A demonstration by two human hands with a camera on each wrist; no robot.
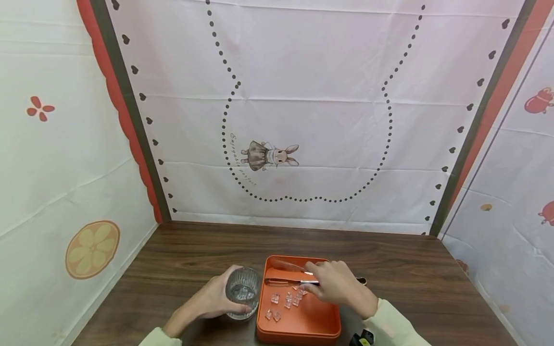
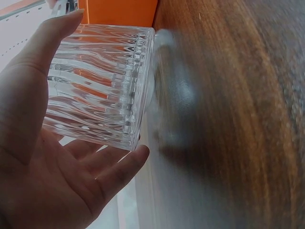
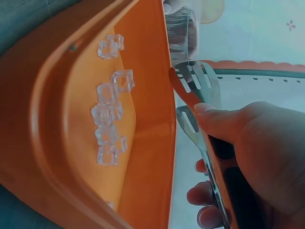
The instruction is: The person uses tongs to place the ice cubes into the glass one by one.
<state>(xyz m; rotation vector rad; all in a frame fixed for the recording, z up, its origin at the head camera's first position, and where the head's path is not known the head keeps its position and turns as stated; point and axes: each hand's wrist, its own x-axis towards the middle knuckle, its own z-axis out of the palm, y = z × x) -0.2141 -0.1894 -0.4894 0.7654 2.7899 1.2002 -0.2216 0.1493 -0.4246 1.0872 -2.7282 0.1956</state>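
Note:
A ribbed clear glass stands left of a shallow orange tray. My left hand grips it, thumb on the near side and fingers behind; in the left wrist view the glass appears lying sideways, its base close to the wood. My right hand holds metal tongs with black grips, over the tray's far part. In the right wrist view the slotted heads of the tongs are spread apart with nothing between them. Several clear ice-like cubes lie on the tray floor.
The dark wooden tabletop extends around the tray. A white printed cloth hangs behind the table, with more cloth at both sides. A small black object sits by the right sleeve.

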